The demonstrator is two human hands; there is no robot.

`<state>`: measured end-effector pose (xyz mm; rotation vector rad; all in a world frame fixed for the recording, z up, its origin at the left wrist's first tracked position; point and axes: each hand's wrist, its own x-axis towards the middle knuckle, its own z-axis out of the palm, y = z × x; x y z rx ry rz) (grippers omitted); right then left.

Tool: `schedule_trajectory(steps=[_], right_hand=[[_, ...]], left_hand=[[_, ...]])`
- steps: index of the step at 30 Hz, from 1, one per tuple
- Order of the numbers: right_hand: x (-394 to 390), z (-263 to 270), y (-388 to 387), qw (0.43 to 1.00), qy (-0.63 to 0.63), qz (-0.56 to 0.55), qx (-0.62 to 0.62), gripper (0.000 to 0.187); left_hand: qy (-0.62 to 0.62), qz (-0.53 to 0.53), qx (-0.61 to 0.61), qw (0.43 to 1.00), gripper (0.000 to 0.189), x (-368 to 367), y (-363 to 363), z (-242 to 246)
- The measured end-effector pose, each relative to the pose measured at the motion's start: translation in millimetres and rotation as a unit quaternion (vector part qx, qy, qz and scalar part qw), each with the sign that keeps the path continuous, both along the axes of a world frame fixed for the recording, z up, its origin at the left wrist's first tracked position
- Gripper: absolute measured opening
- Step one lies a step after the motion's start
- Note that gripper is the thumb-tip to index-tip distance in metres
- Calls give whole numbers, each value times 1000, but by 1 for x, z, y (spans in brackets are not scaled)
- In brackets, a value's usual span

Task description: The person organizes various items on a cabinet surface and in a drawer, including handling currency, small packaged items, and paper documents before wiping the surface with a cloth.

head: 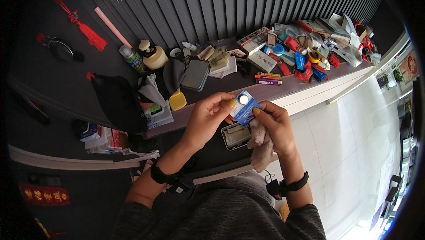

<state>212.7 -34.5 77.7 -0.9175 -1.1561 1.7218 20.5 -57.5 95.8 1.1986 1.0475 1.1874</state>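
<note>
Both hands hold a blue and white button-cell battery card point(248, 109) above an open drawer point(202, 150). A round silver button cell point(243, 99) shows near the card's top. My left hand point(212, 114) pinches the card's left edge between thumb and fingers. My right hand point(277, 125) grips its right side with the thumb on the front. A pinkish-beige cloth point(260, 143) hangs from the right hand as well. Below the card, an open metal tin point(229, 140) with small items inside sits in the drawer, partly covered by the cloth.
Along the cabinet top point(215, 97) lie a grey tin point(195, 75), lighters point(268, 79), a yellow case point(177, 100) and a heap of packets and papers point(315, 47). A pump bottle point(154, 57) and a spray can point(131, 57) stand at the back left, before a slatted wall point(199, 4).
</note>
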Motion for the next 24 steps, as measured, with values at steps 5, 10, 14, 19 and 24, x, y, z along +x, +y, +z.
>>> schedule_trajectory(steps=[5, 10, 14, 19, 24], right_hand=[[2, 0, 0, 1000, 8, 15, -8, 13], [1, 1, -2, 994, -83, 48, 43, 11], [2, -2, -1, 995, -90, 40, 28, 11], [3, -25, 0, 947, -242, -43, 209, 8], [10, -43, -1, 756, -560, 49, 335, 7]], left_hand=[[25, -2, -32, 999, 23, -2, 3, -5], [75, -25, 29, 996, 16, -4, 8, -19], [82, -40, 36, 995, 11, -5, 12, -25], [190, -43, 83, 977, 11, -8, 16, -38], [248, 46, 106, 962, 14, -23, 14, -68]])
